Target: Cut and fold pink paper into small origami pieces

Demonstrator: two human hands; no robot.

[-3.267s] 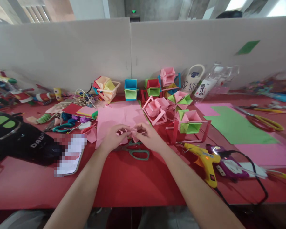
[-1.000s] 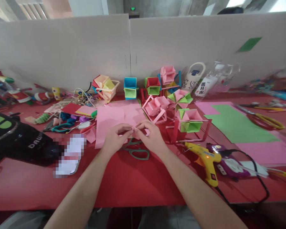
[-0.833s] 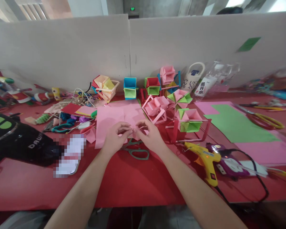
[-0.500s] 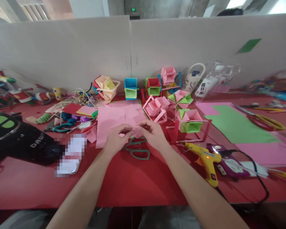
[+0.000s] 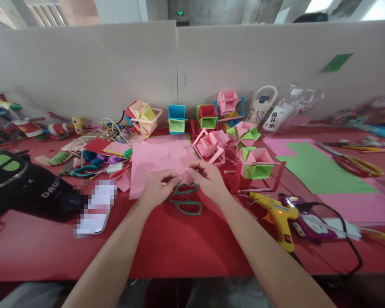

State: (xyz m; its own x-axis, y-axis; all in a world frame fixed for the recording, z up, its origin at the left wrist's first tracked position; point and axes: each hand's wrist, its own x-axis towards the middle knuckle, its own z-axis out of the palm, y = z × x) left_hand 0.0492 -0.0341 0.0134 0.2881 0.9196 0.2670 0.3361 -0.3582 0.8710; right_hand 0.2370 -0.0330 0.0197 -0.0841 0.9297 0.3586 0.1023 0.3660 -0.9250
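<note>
Between my two hands is a small folded piece of pink paper [image 5: 186, 176], pinched from both sides. My left hand [image 5: 160, 185] grips its left edge with thumb and fingertips. On the other side my right hand [image 5: 208, 179] has thumb and forefinger closed on it; part of the paper is hidden by the fingers. Green-handled scissors [image 5: 188, 207] lie on the red table just below the hands, their blades hidden. Flat pink sheets [image 5: 150, 158] are spread behind the hands. Right of them stand folded pink paper pieces in a frame [image 5: 210, 145] and a pink-and-green one [image 5: 256, 162].
A yellow glue gun [image 5: 280, 218] with its light on rests at right by a purple power strip [image 5: 311, 220]. Yellow-handled scissors [image 5: 361, 164] lie beside green paper [image 5: 324, 169]. At left are a phone [image 5: 98, 207] and a black hair dryer [image 5: 28, 184]. A partition [image 5: 83, 68] closes the back.
My fingers have shifted slightly on the pink paper, which has turned a little and shows more of its folded face. Both hands stay in nearly the same place.
</note>
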